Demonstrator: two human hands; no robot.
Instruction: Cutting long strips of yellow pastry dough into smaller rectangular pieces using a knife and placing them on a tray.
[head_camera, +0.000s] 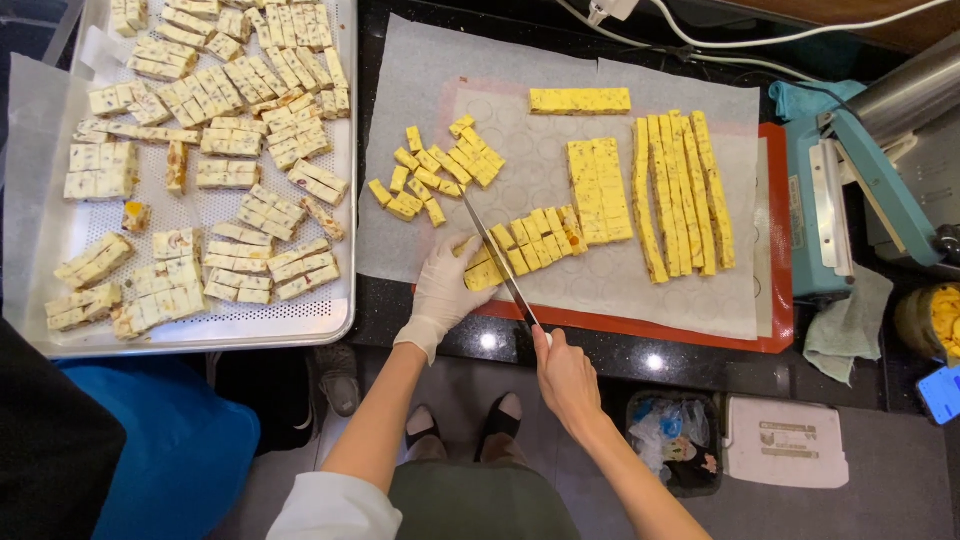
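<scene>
My left hand (447, 285), in a white glove, rests on a few small yellow nougat pieces (482, 272) at the near edge of the parchment sheet (420, 90). My right hand (566, 375) is bare and grips the handle of a long knife (495, 255), whose blade slants up and left beside the gloved fingers. A cut row of yellow pieces (540, 238) lies just right of the blade. A loose pile of cut pieces (435, 170) sits above the glove. Uncut yellow blocks (600, 190) and long strips (683, 195) lie further right.
A perforated metal tray (340, 320) on the left holds several pale cut pieces (230, 100). A red silicone mat (778, 250) lies under the parchment. A teal heat sealer (830, 200) and cloth (850, 325) stand at right. A bin (672, 435) and white box (785, 440) are below the counter.
</scene>
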